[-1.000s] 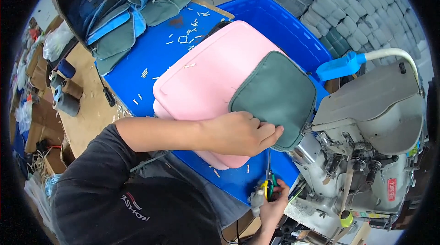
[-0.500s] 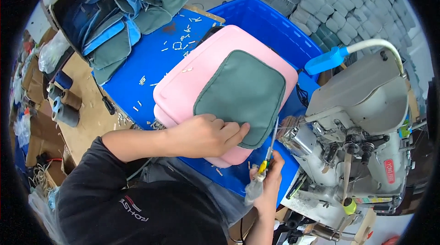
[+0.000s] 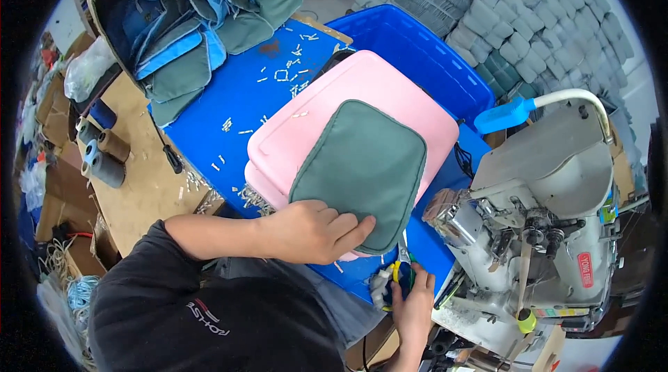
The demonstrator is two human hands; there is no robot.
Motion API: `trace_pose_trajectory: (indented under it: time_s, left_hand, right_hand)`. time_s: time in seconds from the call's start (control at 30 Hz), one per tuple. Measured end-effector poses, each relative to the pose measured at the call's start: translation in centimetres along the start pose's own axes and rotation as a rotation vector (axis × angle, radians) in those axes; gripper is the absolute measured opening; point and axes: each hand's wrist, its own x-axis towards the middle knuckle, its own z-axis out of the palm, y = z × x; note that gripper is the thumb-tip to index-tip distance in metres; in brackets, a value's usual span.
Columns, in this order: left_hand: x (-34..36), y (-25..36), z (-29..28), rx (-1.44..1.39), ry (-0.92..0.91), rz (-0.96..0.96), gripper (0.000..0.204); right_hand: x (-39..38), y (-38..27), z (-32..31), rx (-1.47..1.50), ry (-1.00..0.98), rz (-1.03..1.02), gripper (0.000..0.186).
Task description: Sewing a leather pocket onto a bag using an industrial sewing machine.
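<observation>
A dark green, rounded-square fabric piece (image 3: pixel 362 170) with a stitched rim lies over a pink plastic lid or board (image 3: pixel 278 135). My left hand (image 3: pixel 320 231) is closed on the fabric's near edge, fingers curled, knuckles up. Beside the near right corner, my right hand (image 3: pixel 415 299) grips scissors (image 3: pixel 402 271) with yellow and green handles, partly bound in whitish material. Their blades point away from me; a short length shows by the fabric's edge, and the tips cannot be made out.
A grey industrial sewing machine (image 3: pixel 536 184) stands at right. The blue tabletop (image 3: pixel 236 122) carries scattered white scraps. Behind it is a blue crate (image 3: pixel 417 45); at far left are a box of green and blue fabric pieces (image 3: pixel 184 73) and thread cones (image 3: pixel 108 169).
The green fabric has slid toward me and slightly left over the pink surface. My right hand and the scissors have drawn nearer to me, with less blade showing. The view has shifted slightly.
</observation>
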Motion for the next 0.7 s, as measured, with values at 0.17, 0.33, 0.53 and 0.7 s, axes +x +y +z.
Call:
trace_pose_trajectory:
  time_s: [0.17, 0.33, 0.53, 0.7]
  left_hand:
    - [-0.7, -0.6, -0.9, 0.027, -0.050, -0.028, 0.049]
    - [-1.0, 0.7, -1.0, 0.009, -0.034, 0.012, 0.047]
    - [-0.5, 4.0, -1.2, -0.138, -0.055, 0.083, 0.037]
    - [4.0, -1.1, -5.2, -0.375, 0.195, -0.155, 0.045]
  right_hand:
    - [0.6, -0.7, 0.9, 0.044, -0.006, 0.069, 0.059]
    - [0.9, -1.9, -0.2, 0.060, 0.276, -0.219, 0.047]
    - [5.9, -7.1, -0.9, 1.082, 0.048, -0.004, 0.028]
    - [4.5, -8.0, -2.2, 0.993, 0.091, -0.271, 0.012]
